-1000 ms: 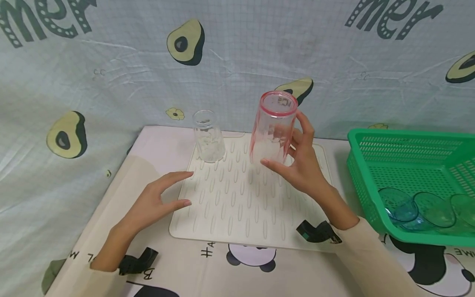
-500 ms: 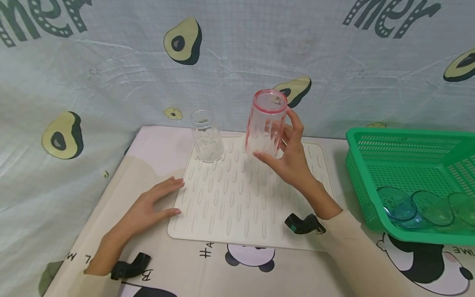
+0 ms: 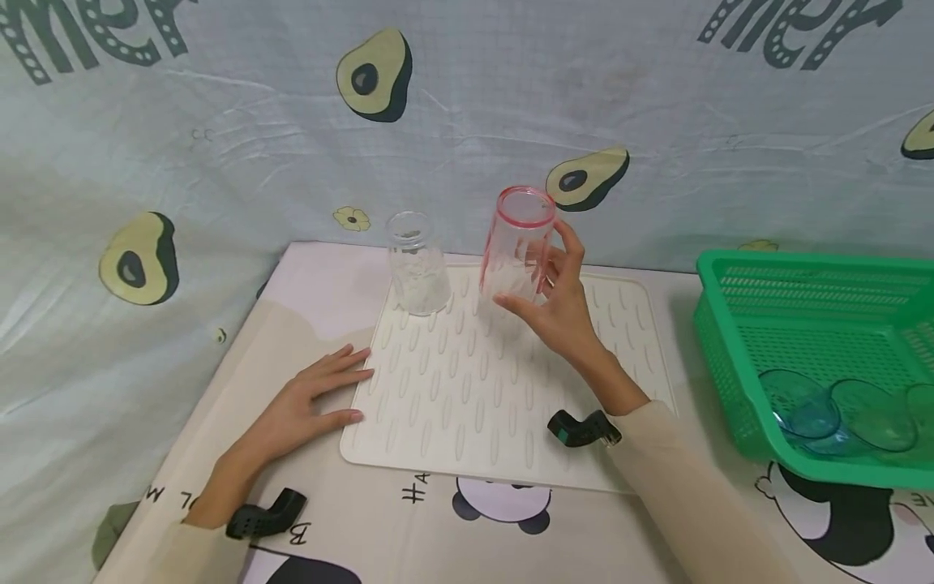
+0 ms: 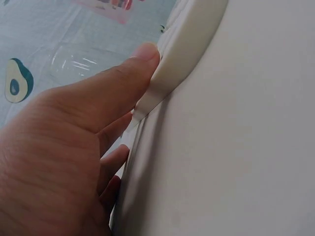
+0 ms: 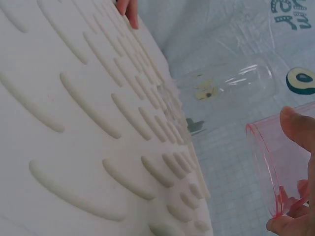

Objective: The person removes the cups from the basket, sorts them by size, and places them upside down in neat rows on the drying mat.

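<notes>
My right hand (image 3: 565, 312) grips a pink clear glass (image 3: 515, 243) between thumb and fingers, mouth down. In the right wrist view the pink glass's rim (image 5: 261, 167) hangs a little above the white ridged mat (image 3: 467, 405). A colourless glass (image 3: 421, 272) stands upside down at the mat's back left, left of the pink one. My left hand (image 3: 292, 410) rests at the mat's left edge, fingers spread and fairly straight. In the left wrist view its thumb (image 4: 118, 81) touches the side of the mat.
A green plastic basket (image 3: 718, 373) stands on the right, with several bluish and greenish glasses (image 3: 799, 405) along its near side. A printed cloth (image 3: 255, 162) hangs right behind the table. A patterned cover (image 3: 409, 535) lies under the mat.
My right hand has carried the pink glass slightly left and lower, toward the mat. The left hand has drawn back and settled at the mat's left edge.
</notes>
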Demonstrator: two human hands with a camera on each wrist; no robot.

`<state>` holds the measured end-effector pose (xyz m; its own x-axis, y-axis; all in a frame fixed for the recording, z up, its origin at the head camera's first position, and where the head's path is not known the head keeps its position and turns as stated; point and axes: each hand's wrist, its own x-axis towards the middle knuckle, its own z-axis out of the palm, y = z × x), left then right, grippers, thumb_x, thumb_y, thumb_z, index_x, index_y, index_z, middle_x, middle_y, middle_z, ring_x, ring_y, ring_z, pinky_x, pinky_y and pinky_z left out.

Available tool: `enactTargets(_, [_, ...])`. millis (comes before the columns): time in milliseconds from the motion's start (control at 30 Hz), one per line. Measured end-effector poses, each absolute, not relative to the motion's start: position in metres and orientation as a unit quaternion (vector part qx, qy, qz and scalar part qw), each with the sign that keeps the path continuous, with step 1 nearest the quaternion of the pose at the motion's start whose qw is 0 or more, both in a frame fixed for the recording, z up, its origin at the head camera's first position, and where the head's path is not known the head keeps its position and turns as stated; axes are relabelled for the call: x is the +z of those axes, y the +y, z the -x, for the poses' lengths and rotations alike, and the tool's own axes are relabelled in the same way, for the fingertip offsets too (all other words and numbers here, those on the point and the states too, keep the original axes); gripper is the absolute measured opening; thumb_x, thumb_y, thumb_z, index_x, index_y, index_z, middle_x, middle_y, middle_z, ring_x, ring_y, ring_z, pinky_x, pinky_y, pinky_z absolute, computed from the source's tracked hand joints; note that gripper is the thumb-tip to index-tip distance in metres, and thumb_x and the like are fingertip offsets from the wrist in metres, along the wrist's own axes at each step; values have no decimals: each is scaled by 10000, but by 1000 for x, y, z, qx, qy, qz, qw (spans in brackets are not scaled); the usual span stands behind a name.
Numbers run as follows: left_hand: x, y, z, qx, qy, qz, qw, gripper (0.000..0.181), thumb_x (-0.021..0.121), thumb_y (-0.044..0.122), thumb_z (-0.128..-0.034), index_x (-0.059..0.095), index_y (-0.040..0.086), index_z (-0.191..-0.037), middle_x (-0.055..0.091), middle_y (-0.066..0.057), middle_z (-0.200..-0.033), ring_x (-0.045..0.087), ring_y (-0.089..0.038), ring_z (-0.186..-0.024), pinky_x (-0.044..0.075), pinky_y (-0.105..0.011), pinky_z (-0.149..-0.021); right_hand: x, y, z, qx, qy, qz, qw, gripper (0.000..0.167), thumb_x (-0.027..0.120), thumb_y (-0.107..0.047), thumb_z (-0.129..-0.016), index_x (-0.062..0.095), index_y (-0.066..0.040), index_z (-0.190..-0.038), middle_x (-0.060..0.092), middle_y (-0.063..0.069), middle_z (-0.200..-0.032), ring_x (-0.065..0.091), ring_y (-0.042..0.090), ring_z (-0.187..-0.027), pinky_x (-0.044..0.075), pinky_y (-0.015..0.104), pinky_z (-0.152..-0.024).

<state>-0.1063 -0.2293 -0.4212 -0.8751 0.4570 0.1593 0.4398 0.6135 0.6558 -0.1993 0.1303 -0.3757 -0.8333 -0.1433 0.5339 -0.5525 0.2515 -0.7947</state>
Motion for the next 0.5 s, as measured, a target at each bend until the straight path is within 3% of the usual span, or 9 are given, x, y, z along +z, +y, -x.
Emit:
enactTargets(167, [-421, -229, 107, 362, 898, -249, 12, 563, 790, 286, -786, 615, 127, -1297, 440, -35, -1459, 243, -276, -1407, 232, -492, -1094, -382, 126, 205, 570, -780, -204, 156, 1098, 839, -30, -713, 85, -248, -1482, 429, 159, -1335, 481, 262, -1240, 403, 450, -1017])
enactTargets(500, [-423, -229, 107, 362, 899, -246, 8, 568, 797, 283, -779, 617, 131, -1296, 439, -24, -1460, 248, -262, -1407, 221, -449, -1109, -397, 119, 210, 568, -797, -160, 128, 1097, 852, -99, -717, 82, -292, -1475, 416, 165, -1373, 463, 307, -1260, 389, 455, -1030])
